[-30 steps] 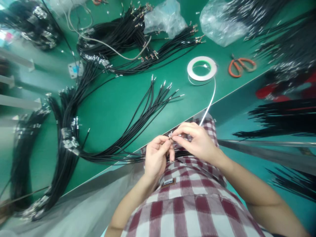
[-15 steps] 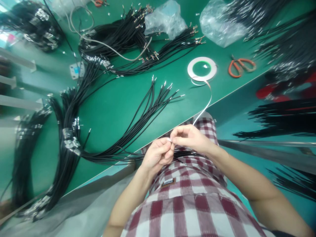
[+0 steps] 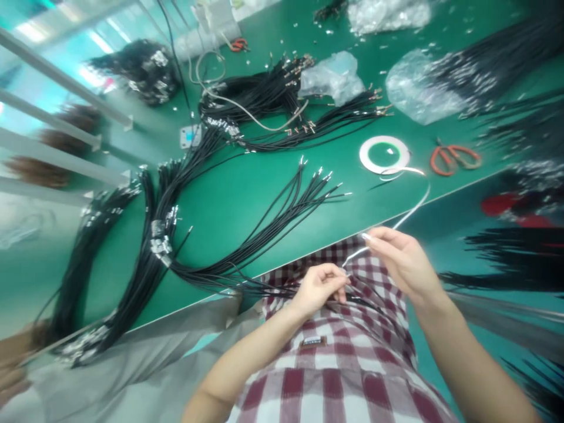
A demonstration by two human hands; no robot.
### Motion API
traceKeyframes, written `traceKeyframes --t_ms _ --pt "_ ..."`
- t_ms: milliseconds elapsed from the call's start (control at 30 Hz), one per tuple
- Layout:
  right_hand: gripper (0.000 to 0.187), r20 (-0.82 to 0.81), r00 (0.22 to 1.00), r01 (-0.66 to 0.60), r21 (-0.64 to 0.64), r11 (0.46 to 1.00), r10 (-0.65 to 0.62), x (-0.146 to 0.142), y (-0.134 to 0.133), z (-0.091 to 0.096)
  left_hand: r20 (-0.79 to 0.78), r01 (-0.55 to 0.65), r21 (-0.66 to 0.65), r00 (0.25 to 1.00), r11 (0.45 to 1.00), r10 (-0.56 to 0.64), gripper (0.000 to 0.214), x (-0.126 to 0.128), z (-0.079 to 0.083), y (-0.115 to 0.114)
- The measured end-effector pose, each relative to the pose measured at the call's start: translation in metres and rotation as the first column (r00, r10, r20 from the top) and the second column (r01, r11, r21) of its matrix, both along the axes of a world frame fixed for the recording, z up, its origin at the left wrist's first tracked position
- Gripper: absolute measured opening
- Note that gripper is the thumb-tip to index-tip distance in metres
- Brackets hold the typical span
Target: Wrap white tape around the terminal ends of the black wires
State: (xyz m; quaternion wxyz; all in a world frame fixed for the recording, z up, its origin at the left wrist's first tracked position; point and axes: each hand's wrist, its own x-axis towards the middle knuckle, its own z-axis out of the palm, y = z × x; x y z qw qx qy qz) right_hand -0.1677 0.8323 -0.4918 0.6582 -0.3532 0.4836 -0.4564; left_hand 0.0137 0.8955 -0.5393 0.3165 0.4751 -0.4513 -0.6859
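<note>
A thin white tape strip [image 3: 412, 212] runs from the tape roll [image 3: 363, 157] on the green table down to my right hand [image 3: 403, 261]. My right hand is closed, pinching the strip between thumb and fingertips. A short, bent length of the strip reaches on to my left hand [image 3: 321, 286], which pinches its end over my lap. Whether a cable end is also in the left fingers, I cannot make out. Black cables [image 3: 282, 289] pass under my left hand across the checkered apron [image 3: 335, 388]. Their bundle [image 3: 238, 255] lies on the table, silvery tips fanned out.
Orange-handled cutters [image 3: 453, 158] lie right of the roll. Tied black cable bundles [image 3: 152, 258] fill the left, more lie at the back [image 3: 259, 94]. Clear plastic bags [image 3: 332, 76] are behind. Further cables [image 3: 515, 255] hang at the right. Another person's hand [image 3: 13, 376] shows lower left.
My hands, earlier together at the fingertips, are now apart. The right has moved up and right, with the strip stretched between them. The whole view has shifted, showing more of the left.
</note>
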Motion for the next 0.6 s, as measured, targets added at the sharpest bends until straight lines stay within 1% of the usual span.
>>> traceKeyframes --t_ms 67,100,133,167,200,233,267,300,333,367,400,433,467,500,533,567,600 --pt "0.016 -0.011 1.0 0.013 -0.004 1.0 -0.013 -0.001 -0.002 0.0 0.165 0.062 -0.156 0.986 0.986 -0.036 0.03 -0.002 -0.003 0.0" --pt "0.016 -0.017 1.0 0.017 -0.007 1.0 -0.017 -0.001 -0.002 0.0 0.237 0.113 -0.238 0.97 0.965 -0.055 0.029 0.001 -0.001 0.0" --pt "0.016 -0.024 0.999 0.022 -0.01 1.0 -0.022 -0.003 -0.002 0.0 0.308 0.162 -0.329 0.95 0.93 -0.056 0.03 0.007 0.003 -0.001" --pt "0.016 -0.031 0.999 0.028 -0.013 1.0 -0.028 -0.004 -0.002 0.0 0.403 0.221 -0.431 0.915 0.875 -0.033 0.033 0.017 0.008 -0.003" --pt "0.017 -0.038 0.999 0.035 -0.014 0.999 -0.035 -0.006 -0.001 -0.001 0.481 0.247 -0.526 0.876 0.814 0.045 0.032 0.028 0.013 -0.007" --pt "0.017 -0.044 0.998 0.042 -0.013 0.999 -0.042 -0.008 0.0 -0.001 0.537 0.23 -0.614 0.823 0.755 0.186 0.027 0.04 0.018 -0.013" --pt "0.018 -0.047 0.998 0.051 -0.011 0.999 -0.052 -0.009 0.001 -0.001 0.596 0.216 -0.67 0.726 0.71 0.342 0.023 0.052 0.021 -0.02" --pt "0.018 -0.047 0.997 0.06 -0.009 0.998 -0.06 -0.01 0.001 -0.002 0.652 0.225 -0.692 0.602 0.686 0.461 0.021 0.063 0.023 -0.027" --pt "0.019 -0.045 0.997 0.069 -0.008 0.998 -0.069 -0.01 0.002 -0.002 0.702 0.258 -0.681 0.496 0.685 0.511 0.019 0.071 0.023 -0.035" --pt "0.02 -0.042 0.996 0.079 -0.009 0.997 -0.08 -0.011 0.002 -0.002 0.747 0.306 -0.651 0.419 0.694 0.516 0.017 0.076 0.023 -0.041" --pt "0.02 -0.039 0.995 0.093 -0.01 0.996 -0.094 -0.012 0.003 -0.002 0.786 0.357 -0.611 0.375 0.706 0.491 0.014 0.078 0.022 -0.045" --pt "0.02 -0.036 0.993 0.115 -0.014 0.993 -0.116 -0.013 0.003 -0.002 0.815 0.405 -0.575 0.362 0.711 0.453 0.01 0.078 0.021 -0.048" --pt "0.019 -0.035 0.989 0.144 -0.019 0.989 -0.145 -0.016 0.002 -0.001 0.831 0.441 -0.551 0.371 0.709 0.415 0.008 0.076 0.02 -0.048" --pt "0.019 -0.034 0.983 0.18 -0.026 0.983 -0.181 -0.019 0.002 -0.001 0.833 0.457 -0.543 0.396 0.705 0.385 0.009 0.072 0.021 -0.046" --pt "0.018 -0.035 0.974 0.221 -0.035 0.975 -0.222 -0.022 0.002 -0.001 0.825 0.447 -0.547 0.434 0.708 0.363 0.01 0.068 0.024 -0.044" --pt "0.017 -0.038 0.964 0.26 -0.045 0.965 -0.262 -0.026 0.002 -0.001 0.808 0.411 -0.551 0.482 0.726 0.341 0.01 0.063 0.028 -0.04" --pt "0.017 -0.045 0.954 0.293 -0.057 0.954 -0.295 -0.03 0.002 -0.001 0.785 0.36 -0.541 0.54 0.76 0.303 0.009 0.059 0.034 -0.038"
